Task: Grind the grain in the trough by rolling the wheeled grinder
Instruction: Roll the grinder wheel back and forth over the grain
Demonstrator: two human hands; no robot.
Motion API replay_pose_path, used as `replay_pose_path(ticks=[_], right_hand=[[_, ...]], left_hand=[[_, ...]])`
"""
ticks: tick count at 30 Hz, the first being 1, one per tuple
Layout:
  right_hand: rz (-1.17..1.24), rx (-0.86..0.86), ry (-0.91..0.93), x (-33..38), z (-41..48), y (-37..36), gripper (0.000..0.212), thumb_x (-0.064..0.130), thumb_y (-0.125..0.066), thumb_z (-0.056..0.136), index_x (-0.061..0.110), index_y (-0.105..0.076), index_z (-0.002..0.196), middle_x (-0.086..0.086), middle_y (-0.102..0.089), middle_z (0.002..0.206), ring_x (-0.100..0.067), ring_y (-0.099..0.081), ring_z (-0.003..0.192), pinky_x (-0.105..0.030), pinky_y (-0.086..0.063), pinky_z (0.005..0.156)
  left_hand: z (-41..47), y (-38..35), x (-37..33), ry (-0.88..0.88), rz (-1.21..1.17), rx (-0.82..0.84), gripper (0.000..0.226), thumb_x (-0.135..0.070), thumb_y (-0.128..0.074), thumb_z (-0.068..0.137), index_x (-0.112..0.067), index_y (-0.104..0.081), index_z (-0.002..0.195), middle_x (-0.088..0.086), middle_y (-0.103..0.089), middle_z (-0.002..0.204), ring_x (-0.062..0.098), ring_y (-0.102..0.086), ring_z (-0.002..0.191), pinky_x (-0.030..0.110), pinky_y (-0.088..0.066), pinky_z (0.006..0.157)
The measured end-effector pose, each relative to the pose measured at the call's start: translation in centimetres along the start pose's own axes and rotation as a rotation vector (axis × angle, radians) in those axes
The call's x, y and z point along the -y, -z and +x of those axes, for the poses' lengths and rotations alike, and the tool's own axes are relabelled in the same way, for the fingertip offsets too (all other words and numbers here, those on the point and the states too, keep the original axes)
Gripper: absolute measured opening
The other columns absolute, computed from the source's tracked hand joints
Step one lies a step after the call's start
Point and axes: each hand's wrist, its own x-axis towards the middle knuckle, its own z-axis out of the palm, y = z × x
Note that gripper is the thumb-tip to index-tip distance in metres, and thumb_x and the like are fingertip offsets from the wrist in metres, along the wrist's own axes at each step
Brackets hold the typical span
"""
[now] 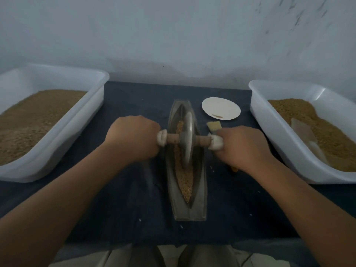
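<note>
A long boat-shaped metal trough lies lengthwise in front of me on a dark blue cloth. Brown grain fills its groove, mostly in the near half. The wheeled grinder, a metal disc on a wooden axle with pale end knobs, stands upright in the trough near its middle. My left hand is closed around the left handle. My right hand is closed around the right handle.
A white tub of brown grain stands at the left. Another white tub at the right holds grain and a clear scoop. A white paper plate and a brush lie right of the trough. A wall rises behind.
</note>
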Motion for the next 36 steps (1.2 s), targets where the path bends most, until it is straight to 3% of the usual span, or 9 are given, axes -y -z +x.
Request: replay_pose_path(ticks=[3, 6, 10, 15, 23, 27, 29, 33, 36], right_hand=[[-0.012, -0.155, -0.09, 0.2, 4.2, -1.4, 0.045, 0.067, -0.043, 0.097, 0.029, -0.056, 0.076, 0.006, -0.054, 0.064, -0.021, -0.057, 0.062, -0.032, -0.044, 0.056], [0.056, -0.134, -0.108, 0.1, 5.8, -1.3, 0.051, 0.065, -0.038, 0.101, 0.026, -0.056, 0.073, 0.005, -0.057, 0.066, -0.023, -0.06, 0.065, -0.036, -0.052, 0.061], [0.031, -0.05, -0.032, 0.1, 1.9, -0.1, 0.046, 0.068, -0.034, 0.094, 0.032, -0.06, 0.082, 0.007, -0.062, 0.072, -0.021, -0.065, 0.072, -0.033, -0.049, 0.061], [-0.006, -0.091, 0.108, 0.1, -3.9, 1.6, 0.045, 0.074, -0.031, 0.078, 0.037, -0.056, 0.076, 0.012, -0.052, 0.058, -0.008, -0.052, 0.053, -0.033, -0.051, 0.052], [0.018, -0.17, -0.107, 0.3, 5.2, -1.1, 0.047, 0.061, -0.042, 0.102, 0.024, -0.058, 0.076, 0.002, -0.057, 0.067, -0.026, -0.061, 0.066, -0.036, -0.052, 0.062], [0.048, -0.048, -0.097, 0.2, 4.9, -0.2, 0.042, 0.058, -0.044, 0.1, 0.027, -0.059, 0.077, 0.004, -0.061, 0.073, -0.023, -0.062, 0.071, -0.037, -0.054, 0.065], [0.071, 0.028, -0.047, 0.1, 2.2, 0.6, 0.041, 0.064, -0.039, 0.093, 0.032, -0.06, 0.078, 0.008, -0.063, 0.073, -0.017, -0.062, 0.069, -0.036, -0.054, 0.064], [0.046, -0.059, 0.081, 0.1, -3.6, 2.1, 0.046, 0.073, -0.03, 0.079, 0.037, -0.058, 0.076, 0.012, -0.053, 0.059, -0.008, -0.053, 0.054, -0.032, -0.049, 0.052], [-0.008, -0.089, 0.077, 0.5, -3.3, 1.9, 0.046, 0.073, -0.03, 0.08, 0.036, -0.057, 0.074, 0.012, -0.051, 0.057, -0.009, -0.052, 0.053, -0.031, -0.049, 0.051]], left_hand=[[4.1, -0.3, 0.5, 0.077, -0.054, -0.004, 0.022, -0.044, -0.051, 0.076, -0.026, -0.06, 0.068, -0.008, -0.06, 0.067, 0.016, -0.054, 0.058, 0.029, -0.039, 0.054], [5.7, 0.2, 0.6, 0.079, -0.05, -0.017, 0.022, -0.044, -0.052, 0.08, -0.026, -0.061, 0.07, -0.005, -0.061, 0.07, 0.019, -0.055, 0.059, 0.031, -0.043, 0.057], [1.7, 0.2, 0.1, 0.033, -0.003, -0.04, 0.022, -0.041, -0.056, 0.084, -0.027, -0.056, 0.068, -0.009, -0.054, 0.063, 0.013, -0.049, 0.053, 0.025, -0.029, 0.048], [-5.0, -1.1, 0.4, -0.031, -0.043, -0.158, 0.036, -0.052, -0.061, 0.082, -0.031, -0.04, 0.062, -0.011, -0.043, 0.051, 0.006, -0.037, 0.043, 0.023, -0.017, 0.046], [5.3, -1.1, 0.9, 0.094, -0.035, -0.098, 0.025, -0.045, -0.052, 0.08, -0.025, -0.056, 0.067, -0.007, -0.054, 0.065, 0.018, -0.047, 0.054, 0.029, -0.036, 0.055], [5.3, -0.4, 0.7, 0.076, -0.04, -0.091, 0.027, -0.045, -0.052, 0.087, -0.024, -0.059, 0.07, -0.005, -0.057, 0.068, 0.019, -0.051, 0.057, 0.03, -0.039, 0.056], [2.2, -0.8, 0.4, 0.038, -0.017, -0.116, 0.025, -0.042, -0.055, 0.084, -0.026, -0.054, 0.066, -0.008, -0.054, 0.062, 0.016, -0.049, 0.051, 0.026, -0.035, 0.051], [-4.7, -1.4, 0.1, -0.046, 0.052, -0.262, 0.045, -0.05, -0.072, 0.071, -0.032, -0.032, 0.059, -0.012, -0.033, 0.046, 0.005, -0.029, 0.038, 0.018, -0.013, 0.046], [-4.6, -1.9, 0.1, -0.009, 0.073, -0.231, 0.043, -0.051, -0.071, 0.068, -0.033, -0.034, 0.058, -0.012, -0.034, 0.046, 0.004, -0.029, 0.038, 0.019, -0.012, 0.045]])
